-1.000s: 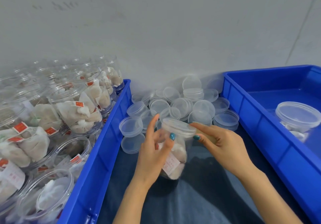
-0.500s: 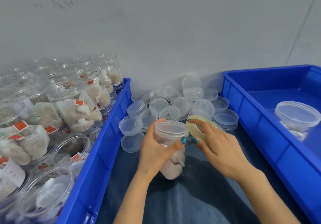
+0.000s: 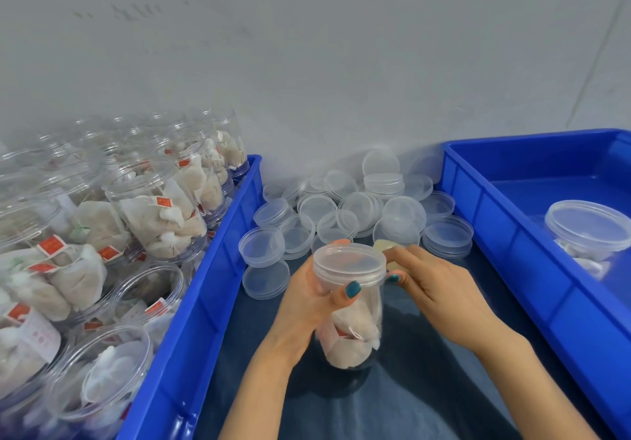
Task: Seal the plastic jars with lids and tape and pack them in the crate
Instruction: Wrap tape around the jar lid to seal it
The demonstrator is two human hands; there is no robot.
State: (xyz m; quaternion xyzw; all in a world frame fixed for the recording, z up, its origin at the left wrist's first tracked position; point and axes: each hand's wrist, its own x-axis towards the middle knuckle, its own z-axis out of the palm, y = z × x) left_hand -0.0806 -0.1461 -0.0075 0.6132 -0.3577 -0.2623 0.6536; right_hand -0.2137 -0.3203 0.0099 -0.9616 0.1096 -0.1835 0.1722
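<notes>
Jar (image 3: 351, 320) held upright, long axis near vertical, lid (image 3: 348, 263) on. Left hand (image 3: 307, 303) wraps round its upper body, thumb across the front. Right hand (image 3: 440, 292) pinches a pale tape roll (image 3: 384, 246) against the lid's right edge. The tape lies to the jar's right, so the wrap likely starts from that side. Crate (image 3: 512, 234) is farther right, with one capped jar (image 3: 587, 227) inside.

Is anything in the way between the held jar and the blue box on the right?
Only the right hand with the tape roll sits beside the jar on that side. Past it, only dark cloth lies before the crate wall; the lids lie farther back.
</notes>
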